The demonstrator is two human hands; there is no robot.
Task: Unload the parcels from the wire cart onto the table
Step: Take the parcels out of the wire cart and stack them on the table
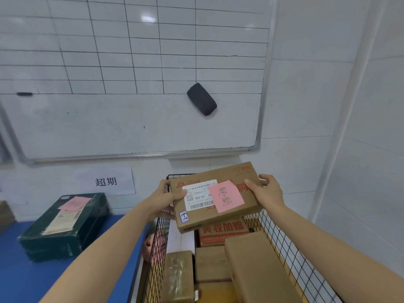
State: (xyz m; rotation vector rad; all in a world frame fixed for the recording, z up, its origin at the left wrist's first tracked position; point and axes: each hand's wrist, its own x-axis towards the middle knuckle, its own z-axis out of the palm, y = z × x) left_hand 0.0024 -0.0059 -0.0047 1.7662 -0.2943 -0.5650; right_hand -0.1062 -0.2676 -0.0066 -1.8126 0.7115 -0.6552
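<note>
A flat cardboard parcel with a white shipping label and a pink note is held above the black wire cart. My left hand grips its left end and my right hand grips its right end, thumbs on top. Inside the cart lie several more brown parcels, one with red print. The blue table is to the left of the cart, with a dark green parcel carrying a pink note on it.
A gridded whiteboard with a black eraser hangs on the tiled wall behind. A paper sign is stuck to the wall under it. A brown box edge shows at far left on the table.
</note>
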